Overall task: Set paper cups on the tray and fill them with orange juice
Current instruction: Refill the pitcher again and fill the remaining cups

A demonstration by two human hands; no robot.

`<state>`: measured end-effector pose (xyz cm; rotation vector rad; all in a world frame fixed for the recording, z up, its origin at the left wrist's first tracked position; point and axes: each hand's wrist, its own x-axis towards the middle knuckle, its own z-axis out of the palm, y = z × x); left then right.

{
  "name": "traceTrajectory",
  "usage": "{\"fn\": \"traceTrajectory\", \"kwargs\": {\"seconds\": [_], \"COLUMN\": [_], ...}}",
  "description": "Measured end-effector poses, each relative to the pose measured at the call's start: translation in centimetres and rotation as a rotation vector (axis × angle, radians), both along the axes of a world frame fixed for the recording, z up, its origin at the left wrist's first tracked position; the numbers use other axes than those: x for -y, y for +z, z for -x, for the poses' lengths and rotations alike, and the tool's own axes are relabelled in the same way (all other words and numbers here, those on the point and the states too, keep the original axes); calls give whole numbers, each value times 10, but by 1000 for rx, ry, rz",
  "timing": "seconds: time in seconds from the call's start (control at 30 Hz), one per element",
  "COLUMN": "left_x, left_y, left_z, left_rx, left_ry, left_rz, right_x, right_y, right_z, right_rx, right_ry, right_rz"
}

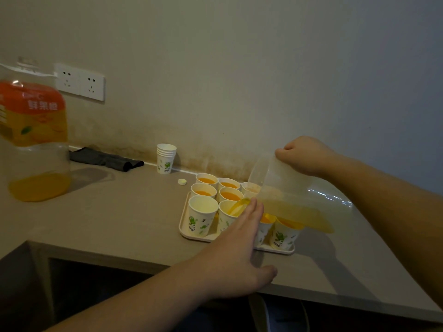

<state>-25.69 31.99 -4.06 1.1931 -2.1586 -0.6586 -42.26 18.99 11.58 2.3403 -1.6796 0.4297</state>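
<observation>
Two hands over the tray point(184, 232), right hand point(305, 155) gripping tilted pitcher point(287, 188), left hand point(236, 248) flat-fingered beside cup point(227, 213).

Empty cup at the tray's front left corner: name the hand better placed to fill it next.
Right, probably. The right hand already holds the tilted pitcher, pouring beside the empty cup. The left hand is open, holding nothing.

Juice bottle point(33, 137): cut off by left edge, blurred. Pitcher point(287, 195) and left hand point(237, 250): cover several tray cups; their fill unreadable. Cup prints: too small to read.
</observation>
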Motion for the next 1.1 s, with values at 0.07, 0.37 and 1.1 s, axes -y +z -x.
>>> {"fn": "traceTrajectory", "kwargs": {"seconds": [0.07,0.37,1.1], "left_x": [0,-1,-2], "left_y": [0,0,-1], "left_z": [0,-1,-1], "left_rx": [-3,3,4], "left_ry": [0,1,-4], "left_rz": [-5,-1,-8], "right_x": [-1,-2,-3], "right_y": [0,1,1], "right_z": [0,-2,-4], "right_rx": [-8,-29,-46], "right_ry": [1,-7,-3], "right_rz": [5,16,-2]}}
